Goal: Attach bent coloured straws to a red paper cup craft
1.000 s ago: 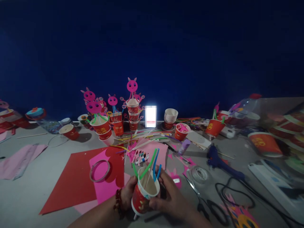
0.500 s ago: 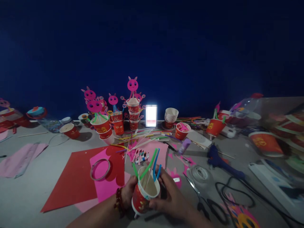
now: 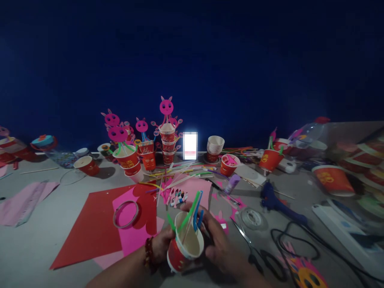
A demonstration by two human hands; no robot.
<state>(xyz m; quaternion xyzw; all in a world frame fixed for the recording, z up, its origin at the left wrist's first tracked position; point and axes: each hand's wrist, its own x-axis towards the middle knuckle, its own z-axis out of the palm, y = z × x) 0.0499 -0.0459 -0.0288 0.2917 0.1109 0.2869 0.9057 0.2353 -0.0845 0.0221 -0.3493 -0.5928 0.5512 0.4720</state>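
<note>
A red paper cup (image 3: pixel 177 256) with a pale rim stands tilted between my hands, its mouth toward me. Green straws (image 3: pixel 191 212) and blue straws (image 3: pixel 195 222) stick up from it, with a thin stick inside. My left hand (image 3: pixel 162 242), with a beaded bracelet at the wrist, grips the cup's left side; its far fingers are hidden. Around the right side my right hand (image 3: pixel 220 240) is spread, thumb off the cup. Its fingers curve behind the blue straws; whether they touch them I cannot tell.
Red card (image 3: pixel 87 228) and a tape ring (image 3: pixel 126 214) lie left. Right are scissors (image 3: pixel 244 234), clear tape (image 3: pixel 251 218), a blue glue gun (image 3: pixel 280 206) with its cable, and a purple glue stick (image 3: pixel 232 184). Pink-faced cup figures (image 3: pixel 167 107) and stacked cups (image 3: pixel 215 144) stand behind.
My right thumb has come off the cup's front and moved right. The cup has turned slightly in my left hand. The view has shifted a little.
</note>
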